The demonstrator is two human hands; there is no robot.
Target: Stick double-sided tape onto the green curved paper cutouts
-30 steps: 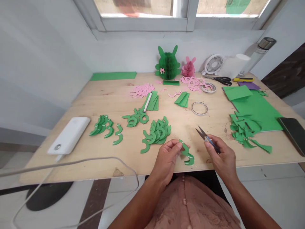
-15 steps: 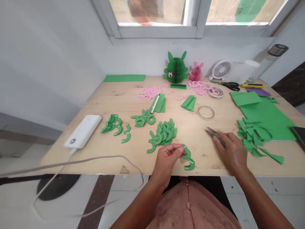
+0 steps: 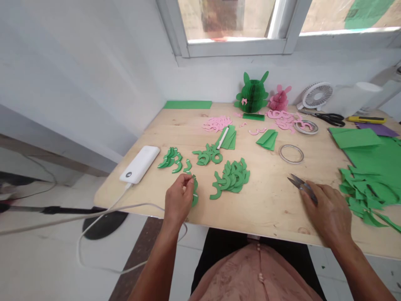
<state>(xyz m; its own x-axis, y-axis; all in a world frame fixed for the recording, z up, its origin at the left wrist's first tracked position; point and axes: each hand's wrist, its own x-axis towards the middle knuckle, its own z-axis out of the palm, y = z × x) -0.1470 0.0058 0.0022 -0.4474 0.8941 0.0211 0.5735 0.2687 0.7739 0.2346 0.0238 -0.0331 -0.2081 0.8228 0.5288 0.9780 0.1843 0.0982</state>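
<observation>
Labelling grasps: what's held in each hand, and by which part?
Left hand: green paper strip, by its far end. Right hand: snips, by the handle end.

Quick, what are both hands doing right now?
Left hand: closed, thumb and fingers pinching a green paper cutout.
Right hand: closed around small scissors, blades parted.

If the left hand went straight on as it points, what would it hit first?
Likely the lone green scalloped strip just ahead of the left hand, though the hand's height above the table is unclear.
</observation>
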